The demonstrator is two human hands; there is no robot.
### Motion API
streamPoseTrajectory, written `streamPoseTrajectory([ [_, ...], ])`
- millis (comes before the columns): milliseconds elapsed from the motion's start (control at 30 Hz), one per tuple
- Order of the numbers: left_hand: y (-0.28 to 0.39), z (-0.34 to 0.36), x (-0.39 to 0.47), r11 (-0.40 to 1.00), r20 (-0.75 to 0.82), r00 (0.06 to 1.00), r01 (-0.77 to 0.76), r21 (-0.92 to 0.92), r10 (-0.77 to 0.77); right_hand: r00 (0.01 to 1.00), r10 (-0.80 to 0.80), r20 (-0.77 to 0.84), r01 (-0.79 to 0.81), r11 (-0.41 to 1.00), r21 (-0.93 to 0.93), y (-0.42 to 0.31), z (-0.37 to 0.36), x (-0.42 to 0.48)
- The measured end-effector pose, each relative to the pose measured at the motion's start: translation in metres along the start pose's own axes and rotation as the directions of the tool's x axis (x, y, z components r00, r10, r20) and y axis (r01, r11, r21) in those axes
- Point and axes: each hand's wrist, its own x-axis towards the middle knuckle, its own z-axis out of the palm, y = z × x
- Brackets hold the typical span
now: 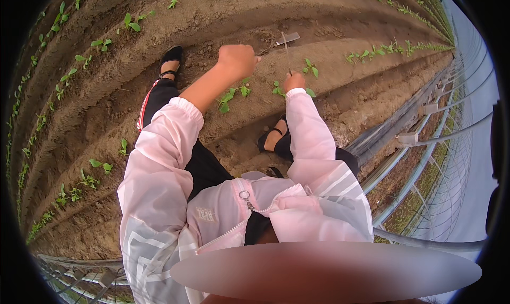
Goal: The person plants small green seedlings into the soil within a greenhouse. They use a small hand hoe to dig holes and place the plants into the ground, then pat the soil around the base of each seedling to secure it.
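My left hand (238,61) is curled into a fist above the soil ridge, back of the hand towards me. Whether anything is inside it is hidden. My right hand (295,82) grips the near end of a thin, light-coloured stick (286,51), which points away from me. Beyond, the stick's far end overlaps a flat rectangular metal plate (293,37) by the furrow; whether the two are joined I cannot tell. Green seedlings (277,89) grow close beside my right hand. Another seedling (310,68) stands just past it, and one more (225,100) below my left hand.
My feet in black shoes (171,57) (275,134) straddle the planted soil ridge (255,100). More ridges with rows of seedlings (131,23) curve away to the left and far side. On the right run a dark sheet edge (374,134) and the metal tube frame (430,140) of a greenhouse.
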Motion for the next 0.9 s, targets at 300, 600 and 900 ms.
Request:
streamPoseTrajectory([
  [300, -0.066, -0.011, -0.012, 0.99, -0.075, 0.988, 0.135, -0.033, -0.137, 0.995, -0.094, 0.023, 0.083, 0.952, 0.296, -0.011, 0.025, -0.061],
  [600, -0.082, -0.016, -0.022, 0.987, -0.158, 0.975, 0.143, -0.078, -0.154, 0.997, -0.056, -0.047, 0.041, 0.96, -0.278, 0.05, 0.05, 0.159],
  [900, -0.09, -0.02, -0.024, 0.98, -0.15, 0.969, 0.193, -0.041, -0.197, 0.997, 0.082, -0.012, -0.079, 0.983, 0.164, -0.042, 0.121, -0.015],
])
